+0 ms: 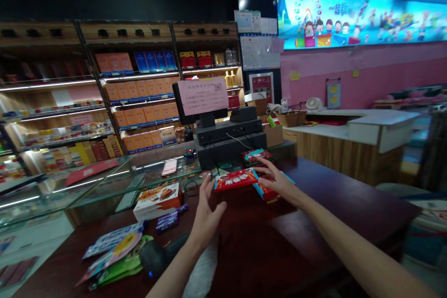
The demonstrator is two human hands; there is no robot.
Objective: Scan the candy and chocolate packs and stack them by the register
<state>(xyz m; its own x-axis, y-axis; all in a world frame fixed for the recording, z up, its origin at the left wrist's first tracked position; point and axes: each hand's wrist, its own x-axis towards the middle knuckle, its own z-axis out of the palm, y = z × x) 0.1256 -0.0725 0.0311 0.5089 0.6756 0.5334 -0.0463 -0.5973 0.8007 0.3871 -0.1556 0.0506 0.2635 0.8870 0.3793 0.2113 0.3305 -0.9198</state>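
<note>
forearms (342,226) extend forward, a red packet (235,180) between left hand (207,216) and right hand (282,185).

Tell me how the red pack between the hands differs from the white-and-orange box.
The red pack is mostly red with white lettering; the box is white and orange. The red pack looks flat; the box is thicker. The red pack is between left hand and right hand; the box is beside purple bars. Both are printed.

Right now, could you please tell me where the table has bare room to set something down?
Bare tabletop shows between the left hand and right forearm, and right of that forearm. Crowded: snack bags and a box at left, red packets farther back.
</note>
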